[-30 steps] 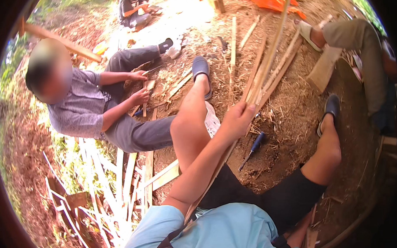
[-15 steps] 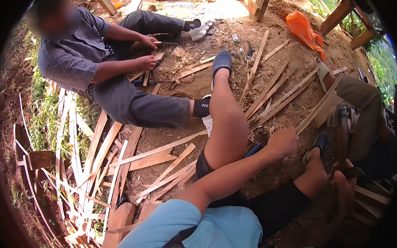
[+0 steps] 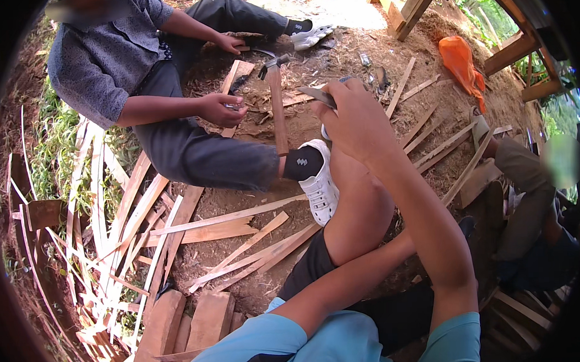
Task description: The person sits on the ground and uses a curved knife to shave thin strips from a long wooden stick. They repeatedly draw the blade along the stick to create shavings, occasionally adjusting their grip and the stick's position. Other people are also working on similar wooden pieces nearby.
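Note:
My right hand is raised ahead of me over my bent knee, fingers closed around a knife whose metal blade points left. To its left, apart from my fingers, is a claw hammer with a wooden handle, head toward the far side; whether it rests on the ground cannot be told. My left forearm crosses low to the right and passes behind my right arm, which hides the left hand. A thin wooden strip reaches out from beside that hidden spot.
A co-worker in grey trousers sits at left, one foot in a white clog near my knee. Split wood strips pile up at left. An orange bag lies by wooden posts. Another person's leg is at right.
My right hand has swung from the lower right up to the far middle, still with the knife. The hammer has left that hand and is near the co-worker. My left hand has become hidden.

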{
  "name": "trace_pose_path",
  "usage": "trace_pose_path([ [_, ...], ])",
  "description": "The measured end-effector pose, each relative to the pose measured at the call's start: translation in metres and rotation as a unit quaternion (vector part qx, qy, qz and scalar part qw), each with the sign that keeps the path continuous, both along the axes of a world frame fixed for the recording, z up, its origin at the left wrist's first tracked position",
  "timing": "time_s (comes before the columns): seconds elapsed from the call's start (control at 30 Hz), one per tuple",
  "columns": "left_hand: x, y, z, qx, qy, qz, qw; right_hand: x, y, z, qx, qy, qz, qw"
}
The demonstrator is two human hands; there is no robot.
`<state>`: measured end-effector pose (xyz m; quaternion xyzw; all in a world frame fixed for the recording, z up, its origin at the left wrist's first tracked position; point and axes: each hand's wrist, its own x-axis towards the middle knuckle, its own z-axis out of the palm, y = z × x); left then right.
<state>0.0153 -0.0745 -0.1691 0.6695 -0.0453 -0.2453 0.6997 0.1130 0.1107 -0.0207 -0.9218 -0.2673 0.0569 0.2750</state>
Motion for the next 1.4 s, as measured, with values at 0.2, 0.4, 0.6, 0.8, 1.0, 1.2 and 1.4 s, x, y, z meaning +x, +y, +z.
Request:
trace_pose_path([
  [0.2,0.017,0.022,0.074,0.276,-0.008,-0.057,0.959,-0.079,-0.08,0.071,0.38,0.413,0.263,0.784],
  [0.4,0.005,-0.004,0.074,0.305,-0.094,-0.081,0.944,-0.136,-0.15,0.104,0.59,0.49,0.401,0.5],
  [0.6,-0.006,-0.022,0.046,0.315,-0.125,-0.09,0.937,-0.17,-0.217,0.114,0.628,0.471,0.338,0.518],
  [0.8,0.015,0.002,0.018,0.179,-0.27,-0.02,0.946,-0.177,-0.283,0.126,0.565,0.317,0.057,0.759],
  [1.0,0.057,0.011,0.146,-0.114,0.15,-0.047,0.981,-0.085,-0.387,0.071,0.257,0.082,-0.29,0.918],
  [1.2,0.093,0.003,0.15,-0.197,0.207,-0.048,0.957,-0.065,-0.403,0.004,0.386,0.182,-0.387,0.818],
  [1.4,0.086,-0.022,0.147,-0.248,0.248,-0.091,0.932,-0.086,-0.367,-0.003,0.272,-0.033,-0.271,0.923],
])
